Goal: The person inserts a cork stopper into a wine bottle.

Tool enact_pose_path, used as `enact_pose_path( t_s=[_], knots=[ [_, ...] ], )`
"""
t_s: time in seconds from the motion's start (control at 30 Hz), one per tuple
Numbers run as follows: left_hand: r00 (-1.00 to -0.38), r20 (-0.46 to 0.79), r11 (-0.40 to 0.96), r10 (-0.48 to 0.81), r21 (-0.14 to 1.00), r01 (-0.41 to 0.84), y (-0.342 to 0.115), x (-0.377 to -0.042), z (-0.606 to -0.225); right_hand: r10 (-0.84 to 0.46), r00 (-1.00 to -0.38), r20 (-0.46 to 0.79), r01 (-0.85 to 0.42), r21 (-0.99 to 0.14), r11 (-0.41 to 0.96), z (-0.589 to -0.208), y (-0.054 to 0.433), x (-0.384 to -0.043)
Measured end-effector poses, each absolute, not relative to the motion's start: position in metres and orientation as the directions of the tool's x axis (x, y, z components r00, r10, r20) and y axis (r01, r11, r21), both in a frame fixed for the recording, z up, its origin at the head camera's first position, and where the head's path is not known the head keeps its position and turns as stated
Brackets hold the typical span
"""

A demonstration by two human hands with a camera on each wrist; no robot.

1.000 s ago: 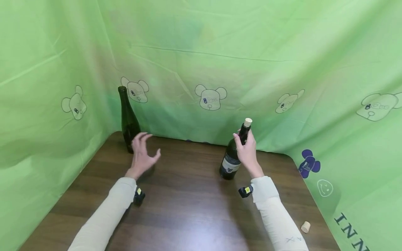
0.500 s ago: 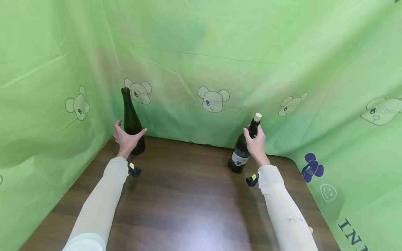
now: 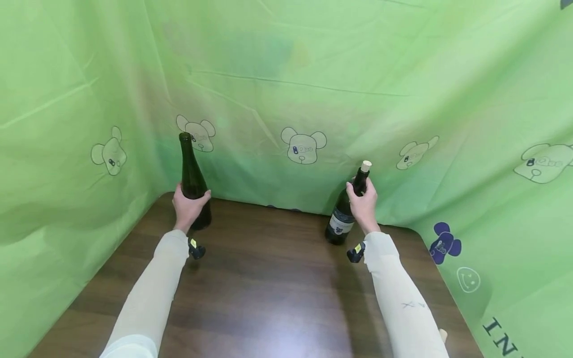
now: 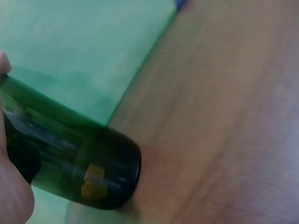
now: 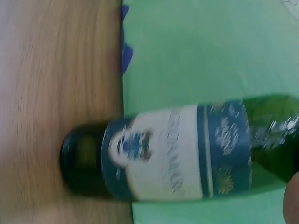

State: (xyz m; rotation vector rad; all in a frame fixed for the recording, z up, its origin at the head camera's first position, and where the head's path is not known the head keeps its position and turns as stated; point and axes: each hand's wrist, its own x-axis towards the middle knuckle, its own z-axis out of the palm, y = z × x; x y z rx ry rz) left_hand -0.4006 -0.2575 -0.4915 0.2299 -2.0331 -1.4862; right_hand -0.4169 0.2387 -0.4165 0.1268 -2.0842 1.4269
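At the back left, my left hand (image 3: 187, 206) grips the body of a dark green, unlabelled bottle (image 3: 192, 171) whose mouth has no cork. This bottle stands nearly upright; in the left wrist view its base (image 4: 119, 170) shows, with a small yellowish patch beside it. To the right, my right hand (image 3: 364, 206) holds a wine bottle (image 3: 341, 223) around its neck and shoulder. A pale cork (image 3: 366, 166) sticks out of that bottle's mouth. The right wrist view shows its blue and white label (image 5: 173, 154). Most of the fingers are hidden behind the bottles.
The brown wooden table (image 3: 268, 278) ends at a green cloth (image 3: 250, 109) with bear-head prints, hung at the back and sides. A second cork (image 3: 443, 335) lies near the right edge, mostly hidden by the right sleeve (image 3: 398, 293).
My left hand has reached left to the unlabelled bottle, closed around it and shifted it slightly toward me. My right hand still holds the wine bottle, a little farther right and back than before.
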Motion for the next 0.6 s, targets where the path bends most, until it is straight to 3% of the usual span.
enact_pose_path(
  t_s=[0.33,0.47,0.6],
  knots=[
    [-0.796,0.556,0.315,-0.239,0.820,0.478,-0.191,-0.368,-0.512,0.254,-0.891,0.378,-0.288,-0.900,0.327,-0.389,0.277,-0.368],
    [-0.773,0.609,0.298,-0.181,0.783,0.547,-0.162,-0.354,-0.511,0.092,-0.956,0.278,-0.199,-0.848,0.491,-0.383,0.305,-0.328],
    [-0.753,0.646,0.243,-0.123,0.756,0.608,-0.133,-0.332,-0.496,-0.098,-0.983,0.154,-0.179,-0.712,0.679,-0.405,0.336,-0.287]
  ],
)
